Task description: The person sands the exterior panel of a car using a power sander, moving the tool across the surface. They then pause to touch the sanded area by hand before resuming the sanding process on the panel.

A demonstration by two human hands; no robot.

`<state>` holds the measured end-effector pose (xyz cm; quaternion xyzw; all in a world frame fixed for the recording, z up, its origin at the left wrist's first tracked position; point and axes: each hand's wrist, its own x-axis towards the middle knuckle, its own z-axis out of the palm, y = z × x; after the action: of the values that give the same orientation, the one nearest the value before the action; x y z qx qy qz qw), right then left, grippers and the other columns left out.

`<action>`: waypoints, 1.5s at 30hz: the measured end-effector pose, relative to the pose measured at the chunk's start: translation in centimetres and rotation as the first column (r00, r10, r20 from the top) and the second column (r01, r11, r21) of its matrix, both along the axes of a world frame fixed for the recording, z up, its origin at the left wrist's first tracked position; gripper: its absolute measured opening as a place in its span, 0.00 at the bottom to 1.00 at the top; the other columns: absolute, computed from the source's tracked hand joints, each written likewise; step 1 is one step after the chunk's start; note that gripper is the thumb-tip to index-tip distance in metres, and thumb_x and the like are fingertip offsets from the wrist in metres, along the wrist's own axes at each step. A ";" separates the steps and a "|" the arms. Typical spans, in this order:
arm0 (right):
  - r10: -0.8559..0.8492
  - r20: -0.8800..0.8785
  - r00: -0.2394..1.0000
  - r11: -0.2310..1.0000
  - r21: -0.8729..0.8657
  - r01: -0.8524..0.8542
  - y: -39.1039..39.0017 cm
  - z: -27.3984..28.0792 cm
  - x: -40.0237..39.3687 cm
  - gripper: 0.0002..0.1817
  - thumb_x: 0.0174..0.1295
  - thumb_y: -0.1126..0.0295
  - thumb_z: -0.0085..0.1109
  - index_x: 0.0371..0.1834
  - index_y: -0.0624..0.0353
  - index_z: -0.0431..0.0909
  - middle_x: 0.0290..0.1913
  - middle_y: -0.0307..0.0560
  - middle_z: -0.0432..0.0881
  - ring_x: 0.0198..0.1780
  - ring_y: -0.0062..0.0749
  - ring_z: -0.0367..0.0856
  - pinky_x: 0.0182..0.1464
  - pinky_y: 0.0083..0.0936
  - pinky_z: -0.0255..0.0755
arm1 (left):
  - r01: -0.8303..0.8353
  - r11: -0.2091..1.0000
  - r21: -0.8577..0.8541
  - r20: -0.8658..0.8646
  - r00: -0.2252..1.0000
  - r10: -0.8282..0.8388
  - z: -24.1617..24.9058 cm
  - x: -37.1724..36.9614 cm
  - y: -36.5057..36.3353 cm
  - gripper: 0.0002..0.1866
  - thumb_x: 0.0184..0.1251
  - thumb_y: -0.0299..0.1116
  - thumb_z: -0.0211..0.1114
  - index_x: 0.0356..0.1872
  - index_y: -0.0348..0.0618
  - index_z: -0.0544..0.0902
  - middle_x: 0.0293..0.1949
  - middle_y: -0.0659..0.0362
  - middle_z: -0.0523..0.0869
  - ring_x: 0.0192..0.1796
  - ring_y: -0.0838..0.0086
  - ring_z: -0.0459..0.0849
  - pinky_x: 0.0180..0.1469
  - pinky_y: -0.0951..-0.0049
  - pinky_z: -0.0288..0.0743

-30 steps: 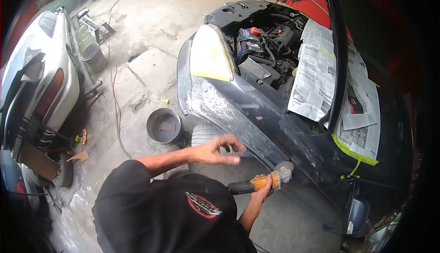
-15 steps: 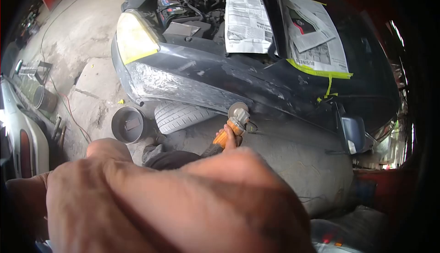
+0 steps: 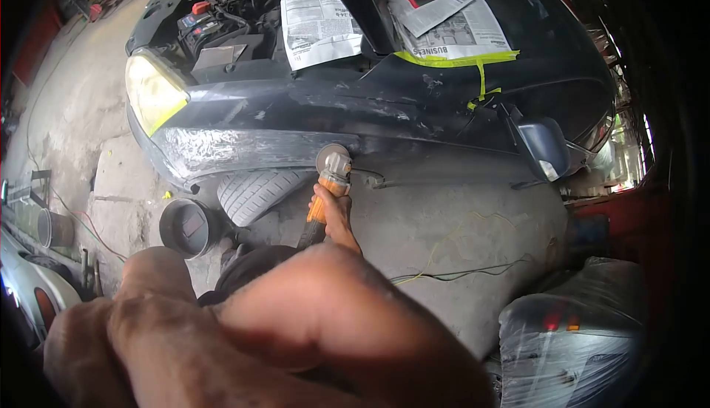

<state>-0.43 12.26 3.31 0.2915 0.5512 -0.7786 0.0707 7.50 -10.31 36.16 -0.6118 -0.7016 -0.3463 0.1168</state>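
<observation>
My right hand (image 3: 337, 219) is wrapped around the body of an orange angle grinder (image 3: 320, 205). The grinder points away from me, its round disc (image 3: 332, 158) overlapping the lower edge of the dark car fender (image 3: 292, 142) behind the wheel arch. Pale sanded patches (image 3: 214, 149) run along the fender toward the headlight. Large and blurred, my left hand (image 3: 296, 319) fills the lower foreground, bent close to the camera, with its fingertips out of sight. Below the fender, the tyre (image 3: 259, 194) shows beside a dark bucket (image 3: 190, 228).
Newspaper (image 3: 322, 24) and yellow tape cover parts of the car near its open engine bay (image 3: 222, 31). The side mirror (image 3: 543, 149) juts out at right. Cables (image 3: 458, 271) cross the concrete floor. A plastic-wrapped object (image 3: 573, 341) stands lower right, and a white car (image 3: 33, 297) at left.
The view has swung to the right and slightly down, so the car and grinder appear farther left and higher. The grinder stays in my right hand; its disc is still at the fender edge.
</observation>
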 end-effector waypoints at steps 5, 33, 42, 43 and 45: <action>-0.002 -0.023 1.000 0.998 0.067 0.003 -0.1 0.2 0.0 0.19 0.57 0.64 0.73 0.43 0.66 0.81 0.31 0.46 0.83 0.28 0.31 0.84 0.33 0.29 0.82 | 0.019 1.000 -0.006 0.021 1.000 -0.019 -0.1 -0.1 -0.1 0.41 0.65 0.71 0.54 0.49 0.35 0.83 0.46 0.50 0.82 0.43 0.68 0.81 0.47 0.69 0.75; -0.011 -0.020 1.000 0.997 0.072 0.012 0.4 -1.3 -0.9 0.18 0.57 0.65 0.75 0.44 0.65 0.81 0.30 0.45 0.83 0.28 0.29 0.84 0.32 0.26 0.82 | 0.047 0.999 -0.008 0.091 0.995 -0.046 0.3 -0.4 -0.7 0.34 0.67 0.62 0.59 0.52 0.35 0.81 0.45 0.53 0.82 0.46 0.71 0.81 0.50 0.70 0.75; 0.031 -0.006 1.000 0.995 0.098 -0.030 -0.4 -0.2 -1.3 0.18 0.56 0.65 0.75 0.44 0.64 0.81 0.30 0.44 0.83 0.28 0.28 0.84 0.32 0.26 0.81 | 0.047 0.999 -0.004 0.127 0.991 -0.046 0.2 -0.7 -0.6 0.32 0.68 0.60 0.60 0.53 0.35 0.80 0.45 0.54 0.82 0.47 0.72 0.81 0.51 0.71 0.74; 0.034 -0.014 0.999 0.996 0.079 -0.032 -0.6 -0.3 -1.7 0.18 0.56 0.65 0.75 0.44 0.64 0.81 0.30 0.44 0.83 0.28 0.28 0.84 0.32 0.26 0.81 | 0.042 0.999 -0.011 0.128 0.991 -0.041 0.2 -0.5 -0.8 0.32 0.68 0.59 0.60 0.53 0.35 0.80 0.45 0.54 0.82 0.47 0.72 0.81 0.51 0.71 0.74; 0.050 -0.003 0.999 0.997 0.052 -0.050 -0.4 -0.6 -1.5 0.18 0.56 0.65 0.75 0.44 0.64 0.81 0.31 0.44 0.83 0.28 0.28 0.84 0.33 0.26 0.82 | 0.030 1.000 0.003 0.146 0.989 -0.030 0.2 -0.5 -0.9 0.32 0.68 0.59 0.61 0.53 0.35 0.80 0.45 0.55 0.82 0.47 0.72 0.81 0.51 0.71 0.74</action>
<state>-1.88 11.84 2.76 0.2777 0.5787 -0.7625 0.0813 7.00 -11.22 36.36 -0.5953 -0.6987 -0.3923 0.0602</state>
